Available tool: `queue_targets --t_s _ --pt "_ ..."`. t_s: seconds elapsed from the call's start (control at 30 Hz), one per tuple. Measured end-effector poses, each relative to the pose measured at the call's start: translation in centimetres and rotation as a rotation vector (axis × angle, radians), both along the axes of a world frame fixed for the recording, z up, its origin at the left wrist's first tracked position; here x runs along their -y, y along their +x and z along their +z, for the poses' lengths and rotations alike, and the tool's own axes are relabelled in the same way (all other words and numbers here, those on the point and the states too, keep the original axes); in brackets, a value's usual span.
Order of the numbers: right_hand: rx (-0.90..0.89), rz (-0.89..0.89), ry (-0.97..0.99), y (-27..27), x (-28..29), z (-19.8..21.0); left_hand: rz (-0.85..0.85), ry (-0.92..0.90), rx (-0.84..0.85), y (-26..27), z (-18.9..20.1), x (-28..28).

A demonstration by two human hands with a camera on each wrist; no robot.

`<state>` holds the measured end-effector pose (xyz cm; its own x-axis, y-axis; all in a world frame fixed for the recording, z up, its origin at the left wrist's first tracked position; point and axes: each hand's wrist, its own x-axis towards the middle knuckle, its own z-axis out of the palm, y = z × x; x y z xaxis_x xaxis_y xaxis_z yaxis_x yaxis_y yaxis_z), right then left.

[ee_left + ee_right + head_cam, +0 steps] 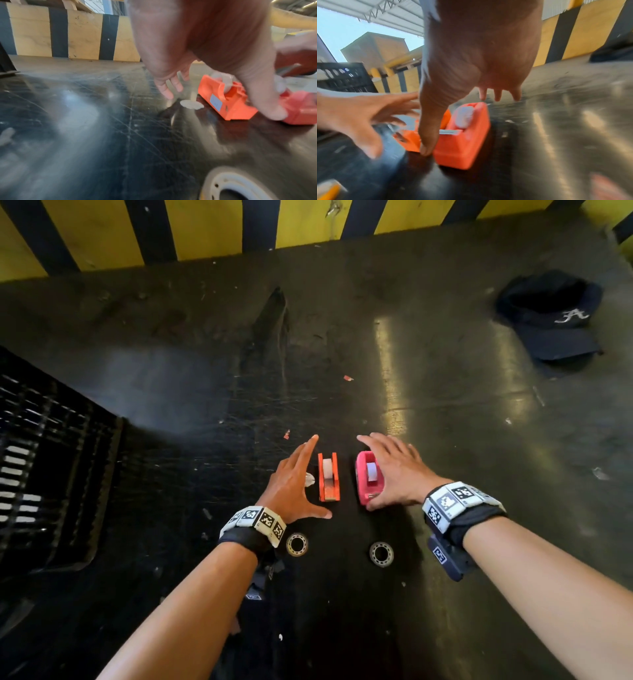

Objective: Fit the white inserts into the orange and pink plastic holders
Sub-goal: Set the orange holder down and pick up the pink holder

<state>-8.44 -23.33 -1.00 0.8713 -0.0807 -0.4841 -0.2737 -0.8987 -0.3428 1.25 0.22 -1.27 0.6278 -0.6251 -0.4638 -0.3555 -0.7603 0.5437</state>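
Note:
The orange holder (329,484) lies on the dark table with a white insert (327,468) seated in it. Beside it on the right lies the pink holder (362,479), also with a white insert (371,471) in it. My left hand (308,474) is open just left of the orange holder (228,102), fingers straight, holding nothing. My right hand (383,470) is spread open over the right side of the pink holder (464,142). Its thumb (426,147) touches the holder's near end, and its fingers reach past the far end.
Two tape rings (297,544) (381,554) lie near my wrists. A small white disc (191,104) lies left of the orange holder. A black crate (44,474) stands at the left, a dark cap (551,316) at the far right, a striped wall (205,227) behind.

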Motion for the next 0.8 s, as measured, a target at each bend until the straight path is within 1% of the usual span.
queue_targets --t_s 0.1,0.3,0.4,0.57,0.63,0.7,0.8 --pt "-0.03 0.001 -0.001 -1.6 1.4 -0.5 0.006 -0.033 0.023 0.4 0.7 0.0" --pt "0.075 -0.074 0.053 -2.6 0.2 -0.9 0.017 -0.129 0.086 -0.2 2.2 0.8" --pt "0.166 -0.096 0.105 -3.1 0.3 0.0 -0.041 -0.157 0.159 -0.7 3.5 1.5" --pt "0.288 -0.058 0.16 -3.4 -0.1 2.6 -0.146 -0.222 0.265 -1.6 5.7 3.7" --pt "0.316 -0.048 0.165 -3.5 -0.5 3.5 -0.176 -0.22 0.307 -1.9 6.4 4.6" --pt "0.323 -0.046 0.162 -3.7 -1.0 4.1 -0.211 -0.179 0.344 -2.1 6.8 4.9" --pt "0.319 -0.036 0.161 -4.1 -1.5 4.7 -0.243 -0.126 0.348 -2.3 7.0 4.7"
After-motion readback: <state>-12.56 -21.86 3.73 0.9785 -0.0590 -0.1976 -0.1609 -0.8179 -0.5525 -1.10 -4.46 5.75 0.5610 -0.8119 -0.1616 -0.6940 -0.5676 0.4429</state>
